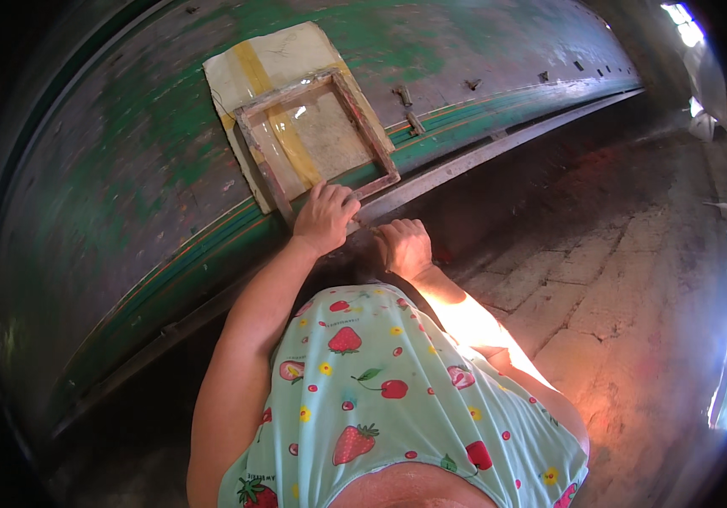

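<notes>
your left hand (326, 217) clasps the rectangular wooden frame's (317, 140) near rail, right hand (403, 246) fisted beside it on the table edge; seems mid-positioning, so steady it next.

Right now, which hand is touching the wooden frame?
The left hand: it rests on the wooden frame's near edge. The right hand sits lower, at the table's edge, off the frame.
</notes>
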{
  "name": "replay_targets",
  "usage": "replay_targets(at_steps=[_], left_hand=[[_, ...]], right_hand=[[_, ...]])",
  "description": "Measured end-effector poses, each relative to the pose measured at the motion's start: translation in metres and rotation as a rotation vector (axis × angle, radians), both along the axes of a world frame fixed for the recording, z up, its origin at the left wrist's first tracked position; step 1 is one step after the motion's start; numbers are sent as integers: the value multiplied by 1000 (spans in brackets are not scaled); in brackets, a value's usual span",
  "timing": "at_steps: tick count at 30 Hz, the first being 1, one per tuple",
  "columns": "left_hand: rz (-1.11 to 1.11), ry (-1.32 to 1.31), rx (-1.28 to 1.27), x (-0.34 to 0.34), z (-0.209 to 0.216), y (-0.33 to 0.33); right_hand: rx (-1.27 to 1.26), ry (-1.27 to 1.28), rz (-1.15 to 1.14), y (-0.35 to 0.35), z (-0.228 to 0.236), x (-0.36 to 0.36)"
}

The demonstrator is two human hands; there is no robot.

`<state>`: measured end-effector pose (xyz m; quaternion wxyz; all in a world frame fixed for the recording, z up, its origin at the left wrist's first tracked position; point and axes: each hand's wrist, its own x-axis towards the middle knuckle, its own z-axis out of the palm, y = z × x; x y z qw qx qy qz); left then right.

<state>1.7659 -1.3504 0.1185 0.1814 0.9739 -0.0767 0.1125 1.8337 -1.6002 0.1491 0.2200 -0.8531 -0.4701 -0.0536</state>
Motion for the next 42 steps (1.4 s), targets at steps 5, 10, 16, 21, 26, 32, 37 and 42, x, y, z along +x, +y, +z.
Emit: replay_targets(at_steps=[5,10,16,21,26,32,37,42], left_hand=[[10,-54,-27,3,3,-3],[37,-42,29,4,1,-4],[41,-25,48,5,2,-5],[36,-32,50,5,2,-5],[23,-37,36,5,0,-4],[24,-33,30,2,-2,-4],[28,-56,16,-1,-4,-5],[23,-91,-10,-2,-3,-5]], right_hand=[[68,50,42,-2,-18,11],[117,329,-4,-5,-48,9],[319,933,-61,-5,-71,2],[456,2017,-268,-10,-80,4],[663,2806,-359,-5,-80,4],[811,2430,-376,-5,-66,1],[425,1420,-312,-18,-52,-2],[204,723,-147,-13,-25,-1]])
